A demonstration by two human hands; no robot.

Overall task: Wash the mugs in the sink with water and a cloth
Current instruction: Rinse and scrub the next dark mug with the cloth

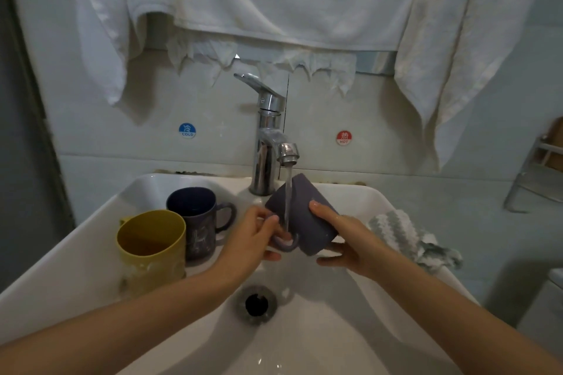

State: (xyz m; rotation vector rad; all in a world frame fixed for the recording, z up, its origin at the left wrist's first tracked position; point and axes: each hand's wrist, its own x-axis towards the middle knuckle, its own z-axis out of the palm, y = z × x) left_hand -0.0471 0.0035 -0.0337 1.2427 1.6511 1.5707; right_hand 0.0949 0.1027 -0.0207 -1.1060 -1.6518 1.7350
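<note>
Grey mug (306, 202) is held tilted over the sink (320, 332), under water (288, 189) running from the tap (268, 143). Left hand (246, 240) grip pinches its handle; right hand (344, 240) grip clamps its body. Yellow mug (152, 250) and dark blue mug (195, 222) stand side by side at the sink's left; striped cloth (405, 237) lies on the right rim.

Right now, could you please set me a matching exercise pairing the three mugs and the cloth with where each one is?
Things: 1 yellow mug; 2 navy mug; 3 grey mug; 4 striped cloth.
Places: A on the sink's right rim; B tilted under the running tap; C front left of the sink; D just behind the yellow mug.
Pairs: 1-C, 2-D, 3-B, 4-A.
</note>
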